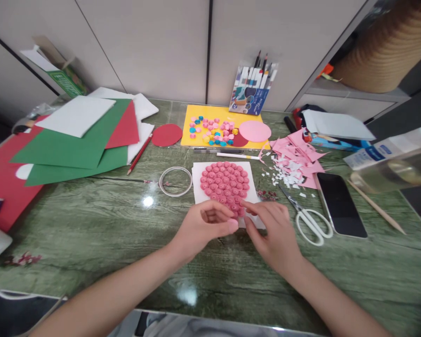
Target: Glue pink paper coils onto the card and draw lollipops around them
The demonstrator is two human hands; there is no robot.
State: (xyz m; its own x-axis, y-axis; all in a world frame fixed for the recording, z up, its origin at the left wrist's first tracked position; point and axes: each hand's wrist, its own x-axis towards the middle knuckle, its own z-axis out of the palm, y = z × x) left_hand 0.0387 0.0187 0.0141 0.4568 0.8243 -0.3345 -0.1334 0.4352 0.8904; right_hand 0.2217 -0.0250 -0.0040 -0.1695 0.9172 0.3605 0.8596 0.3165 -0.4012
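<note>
A round cluster of pink rolled-paper pieces [224,180] lies on a white sheet [197,189] at the middle of the table. My left hand [206,224] is at the lower left edge of the cluster, its fingers curled and its thumb tip near the fingertips; anything between them is too small to tell. My right hand [272,229] reaches in from the right, index finger and thumb apart, fingertips at the cluster's lower right edge.
Scissors [312,224] and a phone [342,203] lie to the right, below pink and white paper scraps [296,157]. A ring [176,181] is left of the sheet. Behind are yellow paper [192,112] with small colored pieces and a marker pack [249,96]. Green paper [73,140] lies left.
</note>
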